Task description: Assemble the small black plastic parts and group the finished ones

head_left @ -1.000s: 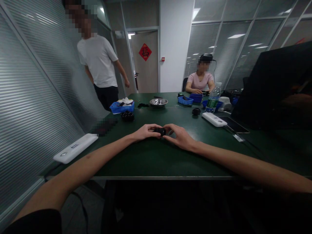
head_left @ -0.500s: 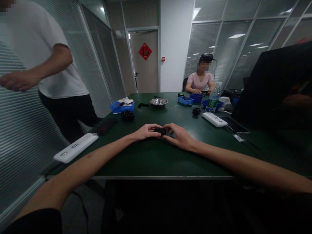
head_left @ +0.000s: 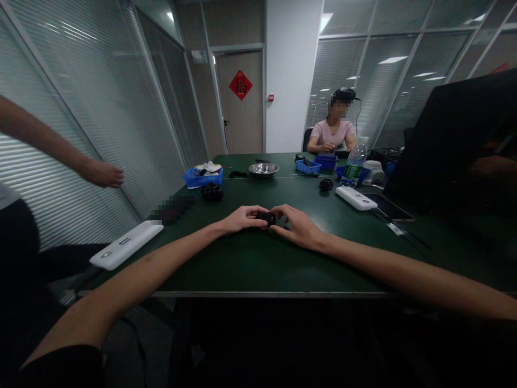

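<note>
A small black rounded part is between my hands over the middle of the table; its exact kind is too small to make out. My left hand grips it from the left, thumb in front and fingers behind. From the right, my right hand curves its thumb and fingertips around the part's other end. The fingertips partly cover the part.
Black round parts lie left, and another black part right. Farther back are a blue basket, a metal bowl and a water bottle. White power banks flank me. A co-worker sits opposite.
A standing person at the left has moved farther left, mostly out of view, with an arm now lower. The seated co-worker's hand has shifted. My hands and the black part stay nearly still.
</note>
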`<state>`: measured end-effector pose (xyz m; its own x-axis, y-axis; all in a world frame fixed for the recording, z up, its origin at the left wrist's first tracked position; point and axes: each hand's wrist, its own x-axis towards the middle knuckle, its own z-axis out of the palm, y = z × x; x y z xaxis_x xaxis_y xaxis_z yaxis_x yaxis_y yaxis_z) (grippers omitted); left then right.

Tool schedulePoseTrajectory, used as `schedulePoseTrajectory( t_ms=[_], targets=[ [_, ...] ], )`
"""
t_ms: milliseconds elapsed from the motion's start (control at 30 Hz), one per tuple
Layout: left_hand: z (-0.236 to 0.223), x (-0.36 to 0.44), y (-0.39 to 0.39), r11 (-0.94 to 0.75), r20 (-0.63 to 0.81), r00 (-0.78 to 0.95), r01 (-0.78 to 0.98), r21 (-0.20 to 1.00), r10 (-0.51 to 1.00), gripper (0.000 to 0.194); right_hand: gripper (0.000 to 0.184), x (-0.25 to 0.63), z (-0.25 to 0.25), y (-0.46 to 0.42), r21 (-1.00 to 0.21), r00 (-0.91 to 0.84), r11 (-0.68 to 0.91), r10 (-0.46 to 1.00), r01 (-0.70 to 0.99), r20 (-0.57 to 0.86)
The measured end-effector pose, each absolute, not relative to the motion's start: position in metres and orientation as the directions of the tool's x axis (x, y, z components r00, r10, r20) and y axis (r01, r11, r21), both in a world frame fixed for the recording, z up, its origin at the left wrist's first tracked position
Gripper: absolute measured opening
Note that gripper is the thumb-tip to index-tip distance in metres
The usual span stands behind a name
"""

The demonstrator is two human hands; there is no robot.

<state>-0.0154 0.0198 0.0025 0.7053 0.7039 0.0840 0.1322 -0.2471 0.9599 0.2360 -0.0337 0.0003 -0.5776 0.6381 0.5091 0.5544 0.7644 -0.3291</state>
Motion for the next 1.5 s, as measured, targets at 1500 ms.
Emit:
schedulePoseTrajectory(
  t_ms=[1500],
  targets=[
    [-0.0051, -0.0161, 0.0265, -0.267, 0.081, 0.703, 0.159, 0.950, 0.706, 0.054, 0.037, 0.2378, -0.0031, -0.0321, -0.267, -0.598, 0.778, 0.615, 0.569, 0.514]
  ],
)
